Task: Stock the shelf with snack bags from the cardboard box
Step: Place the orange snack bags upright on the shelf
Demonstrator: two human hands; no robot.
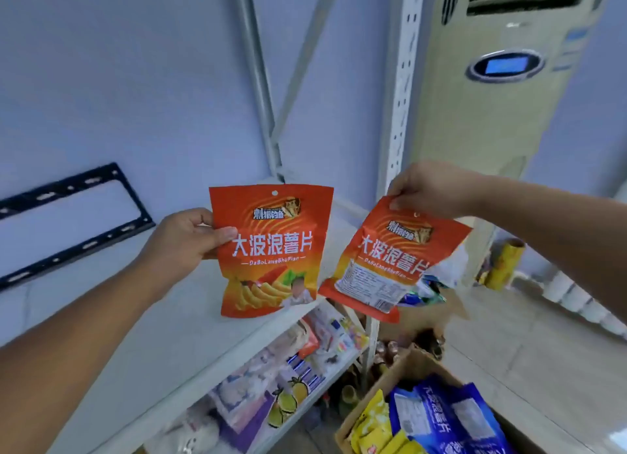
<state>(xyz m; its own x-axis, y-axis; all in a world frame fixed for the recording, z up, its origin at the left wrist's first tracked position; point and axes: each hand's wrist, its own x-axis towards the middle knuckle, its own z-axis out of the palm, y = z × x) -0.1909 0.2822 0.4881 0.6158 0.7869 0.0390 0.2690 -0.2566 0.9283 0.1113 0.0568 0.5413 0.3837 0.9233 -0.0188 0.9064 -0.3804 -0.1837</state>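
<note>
thumb of left hand clamps upright bag.

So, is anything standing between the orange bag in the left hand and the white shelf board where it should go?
Nothing visible does. The left hand holds the orange bag upright over the white shelf board, with only bare board showing around it. The right hand holds its bags off to the side.

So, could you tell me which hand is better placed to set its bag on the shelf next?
Left, probably. The left hand grips a single orange bag upright over the white shelf; the right hand pinches a tilted bunch of bags at the shelf's end.
</note>
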